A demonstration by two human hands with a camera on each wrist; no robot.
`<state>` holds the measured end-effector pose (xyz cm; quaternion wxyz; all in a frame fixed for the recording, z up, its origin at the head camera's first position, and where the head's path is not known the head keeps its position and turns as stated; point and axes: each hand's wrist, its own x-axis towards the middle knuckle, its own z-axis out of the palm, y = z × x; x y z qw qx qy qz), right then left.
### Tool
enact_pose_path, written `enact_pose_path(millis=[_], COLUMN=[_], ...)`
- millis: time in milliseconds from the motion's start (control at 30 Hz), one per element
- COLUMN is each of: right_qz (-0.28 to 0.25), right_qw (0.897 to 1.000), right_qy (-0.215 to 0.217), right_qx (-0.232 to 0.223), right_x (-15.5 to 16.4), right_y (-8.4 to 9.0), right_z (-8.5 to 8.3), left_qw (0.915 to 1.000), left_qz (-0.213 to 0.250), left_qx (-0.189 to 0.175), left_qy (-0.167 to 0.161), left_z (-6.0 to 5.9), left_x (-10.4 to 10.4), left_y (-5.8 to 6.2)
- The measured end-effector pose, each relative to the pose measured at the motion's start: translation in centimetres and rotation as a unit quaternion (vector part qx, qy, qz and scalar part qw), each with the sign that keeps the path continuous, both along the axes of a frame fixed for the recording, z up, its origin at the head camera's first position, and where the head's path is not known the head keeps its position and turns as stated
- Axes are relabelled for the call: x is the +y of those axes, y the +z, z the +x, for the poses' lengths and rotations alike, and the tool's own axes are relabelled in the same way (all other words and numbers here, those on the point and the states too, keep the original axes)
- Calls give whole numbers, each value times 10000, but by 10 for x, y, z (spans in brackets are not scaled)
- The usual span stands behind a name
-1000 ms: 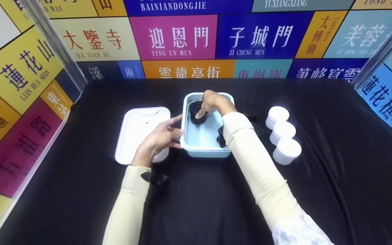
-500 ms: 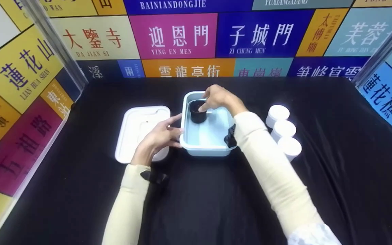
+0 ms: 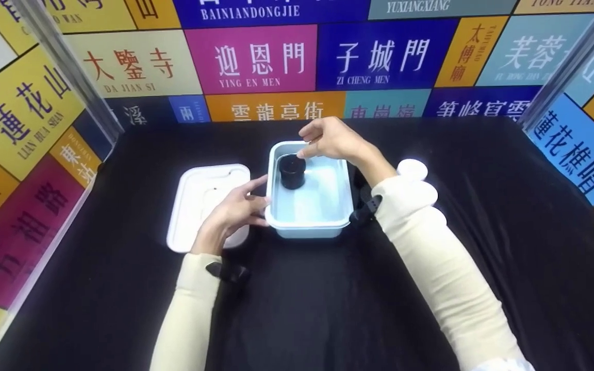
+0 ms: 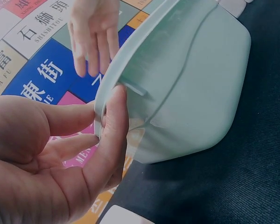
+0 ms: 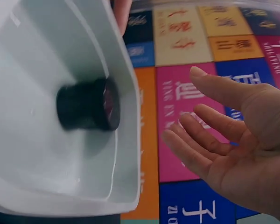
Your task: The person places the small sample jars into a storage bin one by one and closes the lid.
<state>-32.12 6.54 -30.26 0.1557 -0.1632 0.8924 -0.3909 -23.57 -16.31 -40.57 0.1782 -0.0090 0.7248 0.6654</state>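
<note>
A light blue plastic box (image 3: 310,206) stands on the black cloth. Inside it, near the far left corner, a short black cylinder (image 3: 292,172) is upright; in the right wrist view the black cylinder (image 5: 87,105) has a shiny end, but its exact kind is unclear. My left hand (image 3: 232,211) holds the box's left rim, and in the left wrist view the left-hand fingers (image 4: 113,121) meet the lip and outer wall. Above the box's far right part, my right hand (image 3: 335,139) has loosely bent fingers; the right hand (image 5: 233,126) holds nothing in the right wrist view.
A white lid (image 3: 188,211) lies left of the box, partly behind my left hand. Several white round tubs (image 3: 412,169) stand in a row on the right, partly covered by my right sleeve (image 3: 431,247). Printed panels (image 3: 256,62) border the table.
My right hand has let go of the black cylinder and risen away to the right. The cylinder stays in the box. My left hand keeps its place at the rim; the head view shifts slightly.
</note>
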Motion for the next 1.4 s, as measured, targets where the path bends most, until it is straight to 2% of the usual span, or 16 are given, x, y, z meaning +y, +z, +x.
enact_pose_path(millis=[267,533,667,800,1067,1267,1400], right_qz=[-753,-1217,-1391,-1398,-1514,-1140,-808], right_qw=[9969,9890,9862,9866,9852,9902,9945], right_qy=[-53,26,-51,-126,-423,-560,-369], right_qx=[243,843,897,832,690,583,557], right_x=[15,38,55,73,105,126,133], right_y=[-2,-19,-25,-30,-47,-62,-68], right_z=[18,42,48,51,54,54,52], left_qw=[10000,9998,9999,10000,9999,10000,10000], left_qz=[-39,-42,-56,-45,-110,-74,-14], left_qx=[-5,-25,-9,-5,-28,-42,6], left_qy=[40,167,91,4,54,21,-55], left_z=[2,4,3,1,4,3,3], left_x=[-4,-4,-3,-5,-9,-6,-6], left_y=[-1,-2,-2,-1,2,0,0])
